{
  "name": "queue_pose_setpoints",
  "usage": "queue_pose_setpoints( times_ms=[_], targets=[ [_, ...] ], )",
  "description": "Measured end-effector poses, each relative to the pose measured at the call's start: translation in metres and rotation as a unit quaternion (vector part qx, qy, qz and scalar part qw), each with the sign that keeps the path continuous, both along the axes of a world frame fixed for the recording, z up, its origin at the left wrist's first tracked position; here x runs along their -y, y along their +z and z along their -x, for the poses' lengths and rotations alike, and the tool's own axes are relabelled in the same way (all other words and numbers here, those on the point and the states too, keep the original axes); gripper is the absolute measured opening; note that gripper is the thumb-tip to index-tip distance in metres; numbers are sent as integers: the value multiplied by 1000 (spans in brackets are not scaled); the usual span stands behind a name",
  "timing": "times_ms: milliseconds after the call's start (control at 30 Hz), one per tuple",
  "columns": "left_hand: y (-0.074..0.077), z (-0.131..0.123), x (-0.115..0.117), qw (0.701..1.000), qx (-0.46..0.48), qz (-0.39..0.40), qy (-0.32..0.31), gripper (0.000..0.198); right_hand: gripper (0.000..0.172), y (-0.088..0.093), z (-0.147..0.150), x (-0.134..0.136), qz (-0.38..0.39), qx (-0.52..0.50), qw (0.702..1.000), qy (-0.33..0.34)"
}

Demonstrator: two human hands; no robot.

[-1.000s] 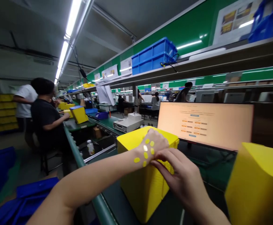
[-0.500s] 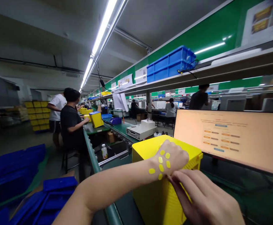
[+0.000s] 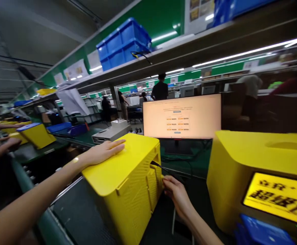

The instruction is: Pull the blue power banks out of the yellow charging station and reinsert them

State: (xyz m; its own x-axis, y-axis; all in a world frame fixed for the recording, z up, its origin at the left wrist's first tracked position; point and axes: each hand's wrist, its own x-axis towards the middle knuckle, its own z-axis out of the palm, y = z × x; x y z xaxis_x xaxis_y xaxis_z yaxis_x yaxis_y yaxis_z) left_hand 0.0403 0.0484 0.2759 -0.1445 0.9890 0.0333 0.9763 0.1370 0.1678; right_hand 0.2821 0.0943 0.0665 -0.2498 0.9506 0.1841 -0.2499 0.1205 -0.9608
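head view: only one camera, slightly blurred
left hand: flat, fingers spread, palm down on top of the yellow plastic box-shaped housing, gripping nothing
right hand: at the housing's grilled side, fingertips pinched narrow on a small yellow part by the slot (exact part too small to tell)
black cable: runs from the slot in the housing's side, just above the right hand
housing location: tilted on the dark table, in front of the monitor
second yellow housing with lit label panel: to the right, apart from the first
flat monitor with orange screen: behind both
blue plastic crates: on the overhead shelf
other people: hands at far left by another yellow box
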Motion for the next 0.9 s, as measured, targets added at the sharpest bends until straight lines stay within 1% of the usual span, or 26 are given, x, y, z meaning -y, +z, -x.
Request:
queue_pose_setpoints(
  times_ms=[33, 100, 167, 233, 300, 367, 400, 500, 600, 667, 733, 867, 900],
  targets=[
    [0, 0, 0, 1000, 6, 9, 3, 65, 33, 2, 3, -10, -2, -16, 1000, -15],
    [0, 0, 0, 999, 20, 40, 17, 65, 32, 13, 7, -28, -34, -26, 999, -28],
    [0, 3, -2, 998, 26, 42, 25, 67, 30, 27, 8, -42, -77, -18, 997, -5],
    [0, 7, -6, 998, 30, 43, 20, 68, 27, 41, 7, -51, -136, 30, 990, 37],
    [-1, 12, -9, 999, 29, 40, 21, 69, 26, 53, 4, -58, -216, 121, 967, 61],
    [-2, 14, -11, 999, 24, 37, 28, 69, 26, 61, 1, -62, -290, 208, 932, 69],
    [-2, 13, -11, 999, 23, 37, 30, 68, 26, 64, 0, -64, -314, 236, 917, 71],
    [-2, 11, -10, 998, 23, 42, 33, 70, 24, 72, -4, -66, -341, 270, 896, 84],
    [-1, 9, -10, 999, 21, 40, 28, 74, 23, 78, -7, -68, -363, 290, 880, 93],
    [-1, 9, -11, 999, 19, 40, 26, 73, 20, 80, -8, -69, -377, 295, 872, 101],
    [0, 8, -11, 999, 13, 41, 28, 69, 17, 83, -8, -68, -382, 299, 869, 102],
    [1, 5, -9, 999, -2, 40, 32, 63, 14, 85, -6, -65, -377, 320, 866, 72],
    [1, 5, -9, 999, 0, 39, 30, 62, 13, 85, -5, -65, -366, 323, 871, 65]
  ],
)
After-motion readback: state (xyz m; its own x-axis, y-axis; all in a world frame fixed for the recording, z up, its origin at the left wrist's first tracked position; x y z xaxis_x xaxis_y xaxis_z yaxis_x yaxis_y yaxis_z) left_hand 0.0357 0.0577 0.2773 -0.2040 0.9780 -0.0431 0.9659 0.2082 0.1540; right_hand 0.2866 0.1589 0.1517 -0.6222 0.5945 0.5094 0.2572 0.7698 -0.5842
